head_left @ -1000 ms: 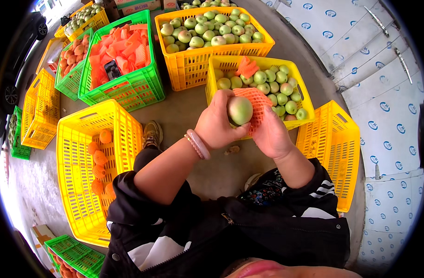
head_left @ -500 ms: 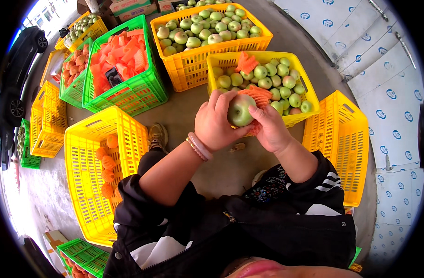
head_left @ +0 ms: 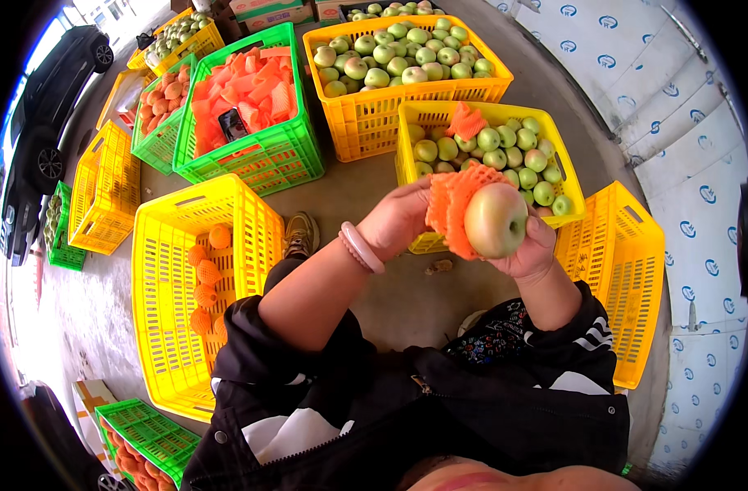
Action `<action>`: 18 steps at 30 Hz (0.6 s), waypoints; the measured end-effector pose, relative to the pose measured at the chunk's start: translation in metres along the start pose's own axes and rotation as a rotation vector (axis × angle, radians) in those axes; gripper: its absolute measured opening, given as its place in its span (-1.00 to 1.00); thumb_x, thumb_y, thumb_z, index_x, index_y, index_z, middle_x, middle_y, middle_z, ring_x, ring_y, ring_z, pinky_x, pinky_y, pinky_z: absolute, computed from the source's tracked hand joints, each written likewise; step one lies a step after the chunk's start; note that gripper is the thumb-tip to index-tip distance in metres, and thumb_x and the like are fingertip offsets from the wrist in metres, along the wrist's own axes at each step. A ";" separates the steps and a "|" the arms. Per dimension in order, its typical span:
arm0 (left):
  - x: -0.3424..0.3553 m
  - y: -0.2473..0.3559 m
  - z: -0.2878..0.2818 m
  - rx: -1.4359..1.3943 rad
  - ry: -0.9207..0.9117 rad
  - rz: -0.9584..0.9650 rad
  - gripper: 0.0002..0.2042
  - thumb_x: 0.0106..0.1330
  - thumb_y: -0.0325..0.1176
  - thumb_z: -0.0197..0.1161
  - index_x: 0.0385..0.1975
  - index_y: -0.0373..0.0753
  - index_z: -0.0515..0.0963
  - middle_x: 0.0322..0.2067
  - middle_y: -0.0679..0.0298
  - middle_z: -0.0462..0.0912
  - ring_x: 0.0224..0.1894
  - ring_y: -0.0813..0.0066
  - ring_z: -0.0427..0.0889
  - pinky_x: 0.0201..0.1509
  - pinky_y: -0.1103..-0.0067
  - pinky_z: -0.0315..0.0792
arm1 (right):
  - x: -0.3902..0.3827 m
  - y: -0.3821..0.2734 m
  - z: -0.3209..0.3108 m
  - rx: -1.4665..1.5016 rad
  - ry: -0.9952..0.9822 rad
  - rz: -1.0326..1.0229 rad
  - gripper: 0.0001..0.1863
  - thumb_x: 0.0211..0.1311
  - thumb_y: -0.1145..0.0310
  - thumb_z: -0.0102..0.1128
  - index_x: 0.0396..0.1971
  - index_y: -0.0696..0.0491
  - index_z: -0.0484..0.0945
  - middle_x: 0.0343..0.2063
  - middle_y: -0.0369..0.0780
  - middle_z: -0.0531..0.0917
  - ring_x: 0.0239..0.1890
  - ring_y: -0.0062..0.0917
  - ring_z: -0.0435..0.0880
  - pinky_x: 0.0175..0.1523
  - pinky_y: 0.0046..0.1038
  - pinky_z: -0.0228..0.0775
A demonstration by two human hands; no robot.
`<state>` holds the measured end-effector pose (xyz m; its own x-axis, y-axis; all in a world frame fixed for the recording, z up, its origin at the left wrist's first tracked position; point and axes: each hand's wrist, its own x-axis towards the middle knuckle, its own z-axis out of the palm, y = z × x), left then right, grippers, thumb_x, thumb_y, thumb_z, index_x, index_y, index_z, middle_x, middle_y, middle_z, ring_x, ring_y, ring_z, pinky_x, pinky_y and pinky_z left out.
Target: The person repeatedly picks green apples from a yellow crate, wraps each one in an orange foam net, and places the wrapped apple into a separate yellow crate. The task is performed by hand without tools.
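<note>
A pale green apple (head_left: 493, 222) with a pink blush is in front of me, its hollow end turned to the right. My right hand (head_left: 534, 254) is closed around its lower right side, thumb on the skin. An orange foam net sleeve (head_left: 455, 209) sits against the apple's left side. My left hand (head_left: 397, 216) grips that sleeve from the left, its fingertips hidden by the foam. Just beyond my hands stands a yellow crate (head_left: 577, 196) of green apples (head_left: 525, 139), with another orange foam net (head_left: 467, 121) lying on them.
At left, a yellow crate (head_left: 157, 307) holds several net-wrapped fruits (head_left: 205, 295). A green crate (head_left: 304, 151) of flat foam nets (head_left: 251, 86), with a phone (head_left: 232, 123) on top, stands beyond. A larger apple crate (head_left: 366, 123) is at the back; another yellow crate (head_left: 635, 286) stands right.
The apple has turned in my right hand and moved right and slightly down. My left hand has left the apple and now holds the foam net against its left side. The view has shifted.
</note>
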<state>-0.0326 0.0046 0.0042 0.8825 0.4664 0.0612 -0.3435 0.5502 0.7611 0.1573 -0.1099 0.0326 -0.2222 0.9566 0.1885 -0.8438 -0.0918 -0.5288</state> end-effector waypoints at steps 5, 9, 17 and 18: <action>-0.010 -0.006 0.015 -0.070 -0.359 -0.055 -0.33 0.24 -0.16 0.37 0.27 -0.33 0.27 0.20 0.25 0.44 0.20 0.48 0.44 0.27 0.49 0.35 | -0.006 -0.005 -0.013 0.005 -0.164 0.155 -0.04 -0.13 0.29 0.46 0.28 0.30 0.16 0.10 -0.02 0.52 0.09 -0.28 0.59 0.21 -0.28 0.43; -0.007 -0.005 0.013 -0.074 -0.258 -0.020 -0.43 0.12 -0.21 0.48 0.08 -0.32 0.46 0.01 0.25 0.59 0.02 0.50 0.57 0.15 0.50 0.44 | -0.004 -0.005 -0.010 -0.087 -0.143 0.146 -0.04 -0.13 0.29 0.48 0.29 0.27 0.16 0.12 -0.07 0.51 0.11 -0.33 0.57 0.20 -0.30 0.43; 0.007 -0.008 0.013 0.563 0.691 0.334 -0.82 0.10 -0.62 0.20 -0.59 -0.26 0.33 -0.63 0.44 0.37 -0.55 0.74 0.31 -0.53 0.63 0.33 | 0.022 0.007 0.003 -0.557 0.250 -0.038 -0.35 0.13 0.54 0.28 0.26 0.15 0.27 0.09 -0.22 0.49 0.12 -0.52 0.50 0.25 -0.40 0.35; 0.007 -0.012 0.010 0.631 0.723 0.394 -0.81 0.10 -0.61 0.21 -0.59 -0.26 0.32 -0.64 0.42 0.36 -0.55 0.73 0.31 -0.53 0.63 0.32 | 0.024 0.012 0.000 -0.667 0.262 -0.084 -0.35 0.15 0.55 0.27 0.26 0.15 0.27 0.09 -0.22 0.49 0.12 -0.54 0.50 0.25 -0.41 0.35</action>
<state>-0.0189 -0.0053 0.0022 0.2688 0.9536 0.1359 -0.1514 -0.0975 0.9837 0.1419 -0.0881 0.0308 0.0256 0.9956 0.0901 -0.3564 0.0933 -0.9297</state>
